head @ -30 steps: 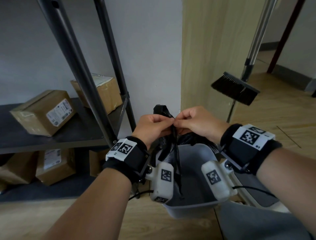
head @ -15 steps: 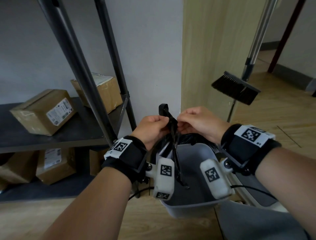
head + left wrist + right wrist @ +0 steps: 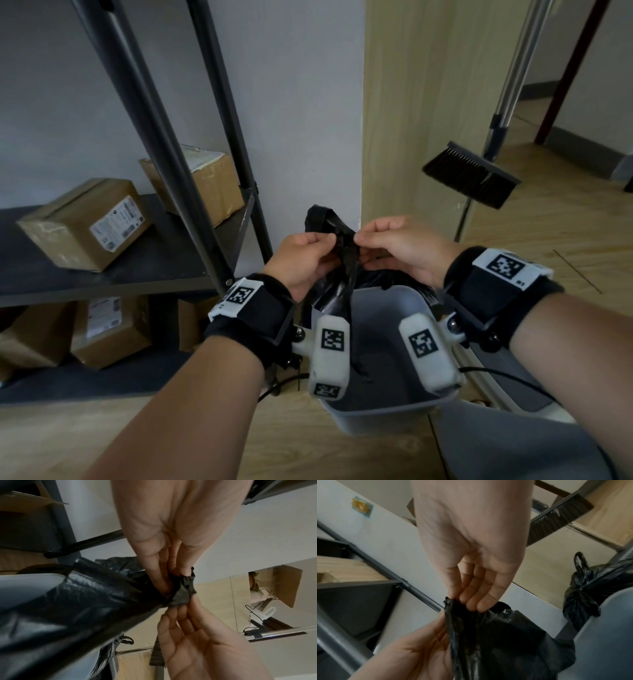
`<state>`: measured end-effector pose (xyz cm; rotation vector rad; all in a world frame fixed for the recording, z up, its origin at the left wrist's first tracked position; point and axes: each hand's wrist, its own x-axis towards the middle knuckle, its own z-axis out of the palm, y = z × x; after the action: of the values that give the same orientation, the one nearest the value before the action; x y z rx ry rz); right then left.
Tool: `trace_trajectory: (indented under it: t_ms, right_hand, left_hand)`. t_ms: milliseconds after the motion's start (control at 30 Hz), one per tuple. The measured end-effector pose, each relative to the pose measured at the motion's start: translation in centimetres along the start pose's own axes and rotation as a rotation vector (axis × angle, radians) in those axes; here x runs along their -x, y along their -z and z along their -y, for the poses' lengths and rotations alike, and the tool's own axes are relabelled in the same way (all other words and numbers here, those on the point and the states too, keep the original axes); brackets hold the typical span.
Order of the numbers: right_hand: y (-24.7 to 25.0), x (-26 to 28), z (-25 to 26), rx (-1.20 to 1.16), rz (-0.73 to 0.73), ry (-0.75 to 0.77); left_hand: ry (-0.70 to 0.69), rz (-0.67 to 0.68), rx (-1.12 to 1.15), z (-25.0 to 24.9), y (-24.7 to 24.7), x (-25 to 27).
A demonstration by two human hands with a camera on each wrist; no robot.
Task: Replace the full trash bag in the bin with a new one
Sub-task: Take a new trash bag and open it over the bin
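A folded new black trash bag (image 3: 337, 236) hangs over the open grey bin (image 3: 383, 414), its lower end trailing down inside. My left hand (image 3: 330, 240) and right hand (image 3: 363, 240) both pinch its crumpled top edge, fingertips almost meeting. From the left wrist the bag (image 3: 85, 601) stretches from my left fingers (image 3: 164, 577) toward the bin (image 3: 25, 585). From the right wrist my right fingers (image 3: 471, 599) press the bag (image 3: 488, 635) against the thumb. A tied full black bag (image 3: 580, 597) sits on the floor behind the bin (image 3: 604, 628).
A dark metal rack (image 3: 191, 212) with several cardboard boxes (image 3: 85, 226) stands close on the left. A broom (image 3: 472, 178) leans on the wood panel to the right. The bin sits at a white wall corner on wood flooring. My grey-trousered knee (image 3: 513, 445) is at bottom right.
The hands have worked the bag's top edge: the tight strand now shows a looser, wider fold sticking up above the fingers. Hands stayed above the bin.
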<state>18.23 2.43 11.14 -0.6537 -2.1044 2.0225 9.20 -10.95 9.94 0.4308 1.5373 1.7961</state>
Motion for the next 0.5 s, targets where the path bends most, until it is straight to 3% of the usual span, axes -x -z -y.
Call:
trace_trajectory:
  t_ms: [367,433,500]
  right_hand:
    - [2.3,-0.1,-1.5,0.021,-0.26,-0.124]
    - [3.4,0.0,-2.1,0.019,-0.36,-0.176]
    - [4.6,0.0,-2.6,0.074,-0.427,-0.257]
  left_hand:
    - [0.151,-0.138,0.412,-0.8,2.0,-1.2]
    - [0.139,-0.163,0.404,-1.0,2.7,-1.3]
    - [0.089,-0.162,0.209,-1.2,3.0,-1.0]
